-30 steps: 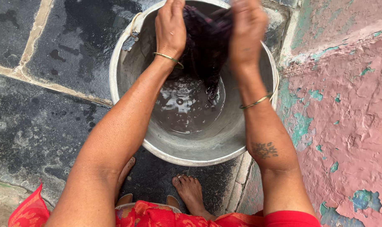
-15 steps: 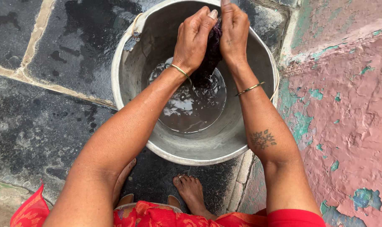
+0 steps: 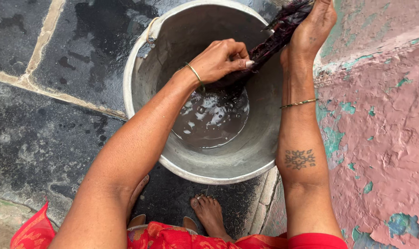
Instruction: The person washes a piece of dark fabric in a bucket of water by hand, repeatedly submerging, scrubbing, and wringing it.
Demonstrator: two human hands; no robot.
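Note:
A dark purple wet cloth [image 3: 275,37] is pulled into a tight twisted rope over a round metal bucket [image 3: 145,69]. My left hand [image 3: 221,60] grips its lower end, just above the murky water [image 3: 209,122] at the bucket's bottom. My right hand [image 3: 310,30] holds the upper end, raised past the bucket's far right rim. Each wrist carries a thin gold bangle. A small flower tattoo marks my right forearm.
The bucket stands on wet dark stone paving [image 3: 48,115]. A pink wall or step with peeling green patches [image 3: 384,124] runs along the right. My bare foot [image 3: 209,214] and red garment [image 3: 172,237] are below the bucket.
The loose bunched cloth has been gathered and twisted. My right hand has moved up and to the right, stretching it; my left hand has dropped lower toward the water.

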